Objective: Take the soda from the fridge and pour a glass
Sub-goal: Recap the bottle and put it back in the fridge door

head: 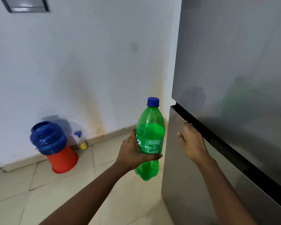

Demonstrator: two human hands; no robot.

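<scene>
A green plastic soda bottle (150, 132) with a blue cap stands upright in the air, roughly two thirds full. My left hand (133, 151) grips it around the labelled middle. Just right of the bottle is the grey fridge (234, 62), both of its doors closed. My right hand (191, 142) lies flat, fingers spread, against the top of the lower fridge door (185, 184), just below the dark gap between the two doors. No glass is in view.
By the white wall at left, a blue jug (47, 138) sits on an upturned orange bucket (63, 161). A small clear bottle (80, 141) stands on the tiled floor beside them. Beige floor tiles (55, 192) spread in front of the fridge.
</scene>
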